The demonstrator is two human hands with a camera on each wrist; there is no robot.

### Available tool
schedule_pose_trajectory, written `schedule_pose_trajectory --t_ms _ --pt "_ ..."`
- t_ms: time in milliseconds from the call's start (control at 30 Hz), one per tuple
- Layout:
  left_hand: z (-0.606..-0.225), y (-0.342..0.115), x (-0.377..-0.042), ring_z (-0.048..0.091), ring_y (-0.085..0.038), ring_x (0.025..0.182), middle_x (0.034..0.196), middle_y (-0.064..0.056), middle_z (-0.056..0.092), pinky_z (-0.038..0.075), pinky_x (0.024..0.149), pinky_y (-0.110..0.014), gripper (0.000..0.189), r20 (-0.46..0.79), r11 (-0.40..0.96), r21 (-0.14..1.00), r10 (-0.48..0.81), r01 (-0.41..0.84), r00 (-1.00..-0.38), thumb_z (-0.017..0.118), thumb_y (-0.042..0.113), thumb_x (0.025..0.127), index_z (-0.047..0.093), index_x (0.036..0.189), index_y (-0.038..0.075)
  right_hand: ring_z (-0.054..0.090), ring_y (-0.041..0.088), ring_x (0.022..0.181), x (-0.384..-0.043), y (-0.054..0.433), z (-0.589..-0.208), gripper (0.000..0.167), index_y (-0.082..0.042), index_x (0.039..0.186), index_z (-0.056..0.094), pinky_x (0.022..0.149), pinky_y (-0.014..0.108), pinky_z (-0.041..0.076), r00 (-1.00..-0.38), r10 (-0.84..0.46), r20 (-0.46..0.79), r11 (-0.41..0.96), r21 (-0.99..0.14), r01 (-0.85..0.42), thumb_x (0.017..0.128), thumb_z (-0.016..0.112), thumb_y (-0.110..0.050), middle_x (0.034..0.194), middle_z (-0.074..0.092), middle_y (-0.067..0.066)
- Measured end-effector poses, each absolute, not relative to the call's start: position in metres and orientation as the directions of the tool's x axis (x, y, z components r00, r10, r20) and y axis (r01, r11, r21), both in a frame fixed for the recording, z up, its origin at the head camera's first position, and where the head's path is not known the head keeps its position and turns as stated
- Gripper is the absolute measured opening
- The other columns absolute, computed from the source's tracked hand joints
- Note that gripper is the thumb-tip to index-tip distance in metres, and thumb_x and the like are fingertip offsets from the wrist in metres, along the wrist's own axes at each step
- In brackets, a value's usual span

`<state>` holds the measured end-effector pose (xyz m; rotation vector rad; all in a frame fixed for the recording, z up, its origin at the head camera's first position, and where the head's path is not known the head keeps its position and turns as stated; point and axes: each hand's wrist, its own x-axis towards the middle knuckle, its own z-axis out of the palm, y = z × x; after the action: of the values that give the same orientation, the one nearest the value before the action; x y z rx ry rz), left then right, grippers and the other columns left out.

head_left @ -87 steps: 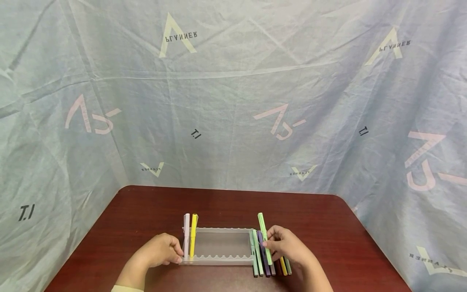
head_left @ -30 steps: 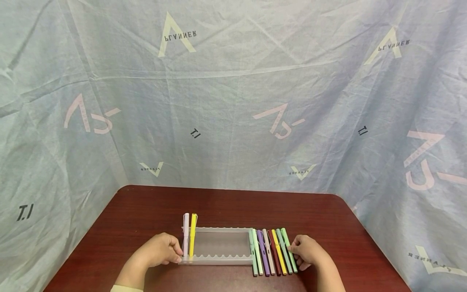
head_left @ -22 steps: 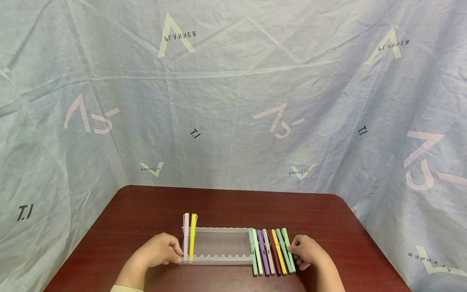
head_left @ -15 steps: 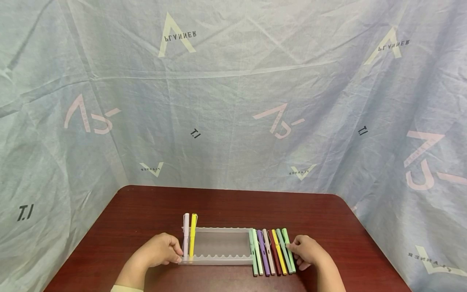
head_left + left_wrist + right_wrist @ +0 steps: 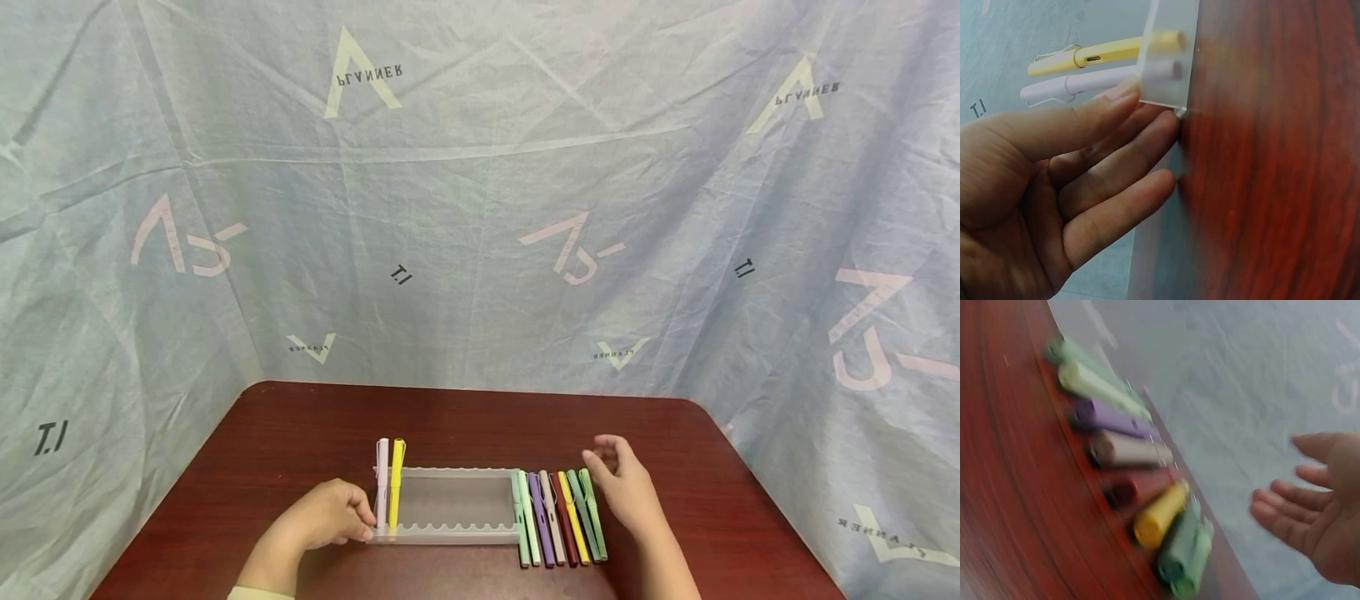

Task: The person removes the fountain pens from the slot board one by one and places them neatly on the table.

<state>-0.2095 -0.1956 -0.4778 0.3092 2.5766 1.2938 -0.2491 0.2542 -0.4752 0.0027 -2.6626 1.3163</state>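
Note:
My left hand (image 5: 330, 512) pinches the near left corner of a clear plastic pen tray (image 5: 457, 538) with scalloped edges; in the left wrist view the thumb lies on the tray's wall (image 5: 1163, 84). Across the tray's left end lie a lilac pen (image 5: 382, 492) and a yellow pen (image 5: 395, 496), side by side in the notches. My right hand (image 5: 624, 485) hovers beyond the right end of a row of capped pens, fingers loosely spread and holding nothing. A light green pen (image 5: 594, 517) ends that row, leaning close against a darker green one (image 5: 583, 508).
Right of the tray, the row also has a purple pen (image 5: 541, 517), a greyish-pink pen (image 5: 552, 517), a dark red pen (image 5: 566, 517) and another yellow pen (image 5: 573, 517). Printed grey cloth (image 5: 480, 250) hangs behind the dark red wooden table (image 5: 465, 425).
My right hand has laid the light green pen at the row's right end, let go of it and moved up and away. My left hand stays at the tray corner.

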Motion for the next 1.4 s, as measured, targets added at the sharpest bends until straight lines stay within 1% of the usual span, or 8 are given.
schedule_pose_trajectory --t_ms 133,300,400,633,733,967,1233,1400 --pt "-0.478 -0.197 -0.209 0.056 -0.016 0.064 0.075 -0.001 0.065 0.049 0.056 -0.033 0.013 -0.118 0.582 0.809 0.294 0.08 -0.949 0.081 0.006 0.071 0.069 0.078 0.005 0.062 0.022 0.106 -0.244 0.227 -0.467 0.044 -0.016 0.131 0.052 0.085 0.032 0.052 -0.964 0.072 0.257 0.513 -0.838 -0.185 0.097 0.057 -0.043 0.118 0.065 0.006" --pt "-0.477 -0.197 -0.209 0.057 -0.016 0.064 0.076 -0.001 0.066 0.049 0.056 -0.034 0.013 -0.111 0.58 0.81 0.299 0.088 -0.948 0.081 0.006 0.071 0.069 0.078 0.005 0.067 0.032 0.097 -0.237 0.189 -0.464 0.031 -0.009 0.119 0.06 0.082 0.034 0.057 -0.967 -0.066 0.245 0.267 -0.93 -0.254 0.098 0.059 -0.031 0.107 0.067 0.018" --pt "-0.477 -0.196 -0.209 0.057 -0.016 0.064 0.076 0.0 0.066 0.049 0.056 -0.034 0.013 -0.108 0.581 0.808 0.301 0.093 -0.947 0.081 0.006 0.071 0.069 0.078 0.006 0.068 0.034 0.095 -0.233 0.166 -0.467 0.032 -0.003 0.115 0.061 0.082 0.038 0.057 -0.958 -0.194 0.21 0.197 -0.949 -0.247 0.099 0.058 -0.03 0.105 0.066 0.023" --pt "-0.478 -0.196 -0.209 0.057 -0.017 0.063 0.074 -0.001 0.065 0.049 0.056 -0.034 0.014 -0.114 0.576 0.813 0.304 0.087 -0.946 0.081 0.006 0.07 0.069 0.077 0.005 0.067 0.037 0.1 -0.229 0.118 -0.477 0.038 0.002 0.12 0.06 0.086 0.04 0.056 -0.9 -0.412 0.14 0.184 -0.955 -0.233 0.098 0.059 -0.029 0.11 0.066 0.025" --pt "-0.478 -0.196 -0.209 0.058 -0.017 0.064 0.075 -0.001 0.066 0.05 0.057 -0.034 0.014 -0.119 0.571 0.817 0.306 0.082 -0.945 0.081 0.006 0.07 0.069 0.077 0.005 0.067 0.036 0.1 -0.228 0.098 -0.479 0.037 0.0 0.12 0.061 0.085 0.039 0.056 -0.883 -0.454 0.115 0.203 -0.952 -0.228 0.097 0.061 -0.029 0.109 0.068 0.02" --pt "-0.476 -0.197 -0.21 0.058 -0.017 0.065 0.074 -0.002 0.066 0.051 0.058 -0.036 0.014 -0.128 0.574 0.815 0.307 0.076 -0.943 0.082 0.006 0.071 0.069 0.078 0.005 0.064 0.011 0.088 -0.231 0.055 -0.485 0.035 -0.005 0.117 0.068 0.072 0.025 0.052 -0.886 -0.455 0.087 0.317 -0.914 -0.253 0.092 0.067 -0.029 0.104 0.071 0.001" --pt "-0.476 -0.198 -0.21 0.057 -0.016 0.065 0.073 -0.002 0.066 0.05 0.057 -0.036 0.014 -0.134 0.576 0.814 0.316 0.078 -0.939 0.081 0.007 0.071 0.07 0.079 0.005 0.059 0.003 0.067 -0.236 0.022 -0.5 0.027 -0.001 0.106 0.072 0.059 0.021 0.05 -0.904 -0.417 0.096 0.335 -0.908 -0.251 0.087 0.073 -0.02 0.086 0.072 0.001" --pt "-0.475 -0.198 -0.211 0.057 -0.015 0.063 0.072 -0.001 0.065 0.05 0.056 -0.035 0.014 -0.134 0.578 0.812 0.316 0.079 -0.939 0.082 0.007 0.071 0.07 0.078 0.005 0.058 0.006 0.062 -0.238 0.013 -0.502 0.022 -0.001 0.1 0.072 0.053 0.021 0.046 -0.913 -0.398 0.084 0.313 -0.924 -0.221 0.087 0.072 -0.019 0.074 0.068 0.0"
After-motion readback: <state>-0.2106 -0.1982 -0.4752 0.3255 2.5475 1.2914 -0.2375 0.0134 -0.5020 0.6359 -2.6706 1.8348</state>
